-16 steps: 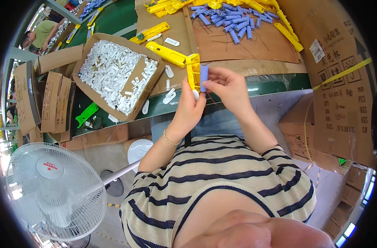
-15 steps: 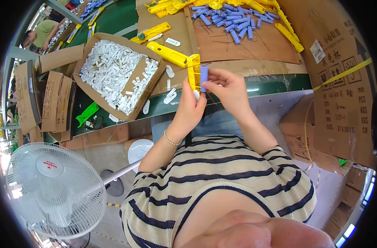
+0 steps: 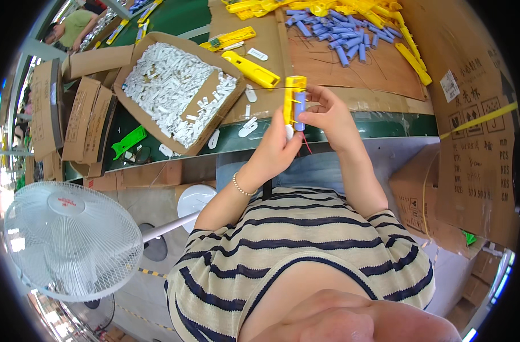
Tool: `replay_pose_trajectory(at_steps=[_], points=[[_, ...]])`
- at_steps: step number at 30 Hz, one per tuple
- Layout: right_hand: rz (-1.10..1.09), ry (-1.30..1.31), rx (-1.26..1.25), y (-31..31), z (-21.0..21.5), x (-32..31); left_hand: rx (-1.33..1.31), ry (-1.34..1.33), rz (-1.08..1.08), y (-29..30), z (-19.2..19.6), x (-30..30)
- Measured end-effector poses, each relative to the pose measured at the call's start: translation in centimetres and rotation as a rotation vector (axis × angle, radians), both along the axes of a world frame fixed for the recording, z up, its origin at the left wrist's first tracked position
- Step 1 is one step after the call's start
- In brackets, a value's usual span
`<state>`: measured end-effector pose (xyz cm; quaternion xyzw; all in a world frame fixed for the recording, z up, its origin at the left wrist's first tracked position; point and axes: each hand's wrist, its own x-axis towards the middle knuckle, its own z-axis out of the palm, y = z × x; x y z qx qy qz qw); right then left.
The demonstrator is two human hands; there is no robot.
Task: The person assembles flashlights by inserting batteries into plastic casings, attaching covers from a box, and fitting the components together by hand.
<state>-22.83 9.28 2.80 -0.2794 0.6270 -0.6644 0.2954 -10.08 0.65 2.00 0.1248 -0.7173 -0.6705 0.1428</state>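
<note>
My left hand (image 3: 276,149) is closed around a yellow plastic housing (image 3: 289,97), held upright above the table's near edge. A blue cylindrical battery cell (image 3: 300,111) lies lengthwise against the housing's open side. With thumb and fingers my right hand (image 3: 332,121) grips this cell from the right. A red wire hangs below the cell, and a thin dark wire sticks out near its top. By my left thumb a small white piece (image 3: 289,131) shows at the housing's lower end. Another yellow housing part (image 3: 252,69) rests on the cardboard beyond my left hand.
An open carton (image 3: 228,108) full of small white plastic pieces stands at left. Loose blue cells (image 3: 351,37) with wires are heaped at the back, beside yellow housings (image 3: 322,7). A tall carton (image 3: 465,131) walls off the right. A fan (image 3: 71,245) stands at lower left.
The cell has gone from beside the housing to lying in against its open side. The view has shifted slightly, so the table's things appear farther right.
</note>
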Motion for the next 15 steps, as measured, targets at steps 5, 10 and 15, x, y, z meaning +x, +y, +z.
replay_pose_trajectory(at_steps=[5,10,15], points=[[0.324,-0.36,-0.034,1.1,-2.1,-0.5,0.286,0.089,-0.126,-0.3,-0.7,0.3],[0.177,-0.316,-0.123,1.9,-2.9,-0.8,-0.532,-0.078,-0.283,-4.9,2.3,2.4],[0.171,-0.439,-0.153,2.3,-1.8,-1.5,-0.737,-0.169,0.302,-14.0,4.2,2.9]])
